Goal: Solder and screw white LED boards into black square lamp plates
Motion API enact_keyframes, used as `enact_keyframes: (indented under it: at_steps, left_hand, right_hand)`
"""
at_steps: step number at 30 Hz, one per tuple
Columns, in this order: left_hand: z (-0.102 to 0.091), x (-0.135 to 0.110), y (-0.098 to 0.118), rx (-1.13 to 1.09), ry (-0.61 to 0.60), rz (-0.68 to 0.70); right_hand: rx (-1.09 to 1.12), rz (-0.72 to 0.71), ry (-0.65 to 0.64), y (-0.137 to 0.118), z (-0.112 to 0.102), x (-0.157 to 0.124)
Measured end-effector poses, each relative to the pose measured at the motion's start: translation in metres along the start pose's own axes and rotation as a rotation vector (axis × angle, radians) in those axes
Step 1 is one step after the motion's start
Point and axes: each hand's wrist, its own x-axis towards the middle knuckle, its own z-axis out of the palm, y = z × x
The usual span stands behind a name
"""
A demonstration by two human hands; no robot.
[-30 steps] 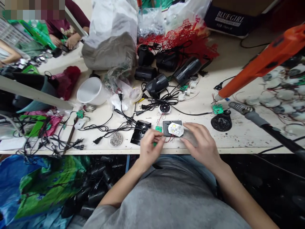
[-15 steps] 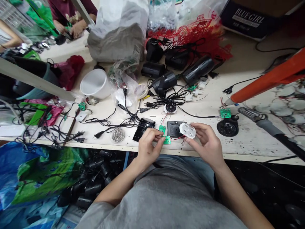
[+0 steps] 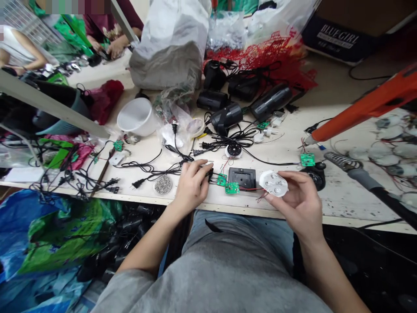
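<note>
My right hand [image 3: 298, 202] holds a white round LED lens disc [image 3: 273, 183] just above the bench's front edge, with thin red wires running from it to two small green circuit boards [image 3: 228, 184] lying on the bench. My left hand [image 3: 191, 184] lies over a black flat part [image 3: 209, 173] to the left of the boards, its fingers curled on it. A black square plate [image 3: 241, 177] sits between my hands.
Black lamp housings [image 3: 247, 100] and tangled black cords [image 3: 224, 139] fill the bench's middle. A white bowl [image 3: 137, 116], a dish of small screws [image 3: 162, 184], a soldering iron [image 3: 361, 176] and an orange tool [image 3: 365, 106] are around. Other people's hands work at the far left.
My left hand let go of the green boards and moved left onto the black part. My right hand carried the white disc right, off the black plate.
</note>
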Motion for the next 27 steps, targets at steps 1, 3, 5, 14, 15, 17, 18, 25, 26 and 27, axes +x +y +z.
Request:
enact_keyframes:
  at_steps: [1,3,5,14,15,17,18,25,26,27]
  left_hand:
    - [-0.002,0.006,-0.004,-0.004,-0.022,0.016]
    - [-0.007,0.018,-0.011,-0.033,-0.105,0.047]
    - [-0.012,0.03,-0.018,-0.056,-0.223,0.068]
    - [-0.02,0.06,-0.067,-0.223,-0.218,0.074]
    - [-0.024,0.063,-0.074,-0.25,-0.146,0.079]
    - [-0.034,0.072,-0.086,-0.277,-0.021,0.078]
    - [-0.041,0.078,-0.091,-0.279,0.027,0.081]
    - [-0.123,0.132,-0.069,-0.082,0.207,0.269]
    - [-0.14,0.135,-0.058,-0.03,0.182,0.289]
    - [-0.158,0.137,-0.046,0.032,0.136,0.287]
  right_hand:
    - [0.007,-0.015,0.035,-0.004,-0.001,0.001]
    - [0.061,-0.018,0.13,-0.015,-0.001,0.005]
    - [0.146,-0.005,0.247,-0.028,0.001,0.01]
    - [0.247,0.111,0.374,-0.059,0.008,0.025]
    - [0.209,0.164,0.349,-0.055,0.009,0.025]
    - [0.154,0.289,0.28,-0.043,0.014,0.024]
    - [0.141,0.352,0.228,-0.036,0.018,0.023]
    - [0.254,0.525,-0.19,-0.004,0.056,0.012]
    - [0.286,0.514,-0.262,-0.001,0.059,0.012]
    - [0.308,0.502,-0.331,0.0,0.061,0.011]
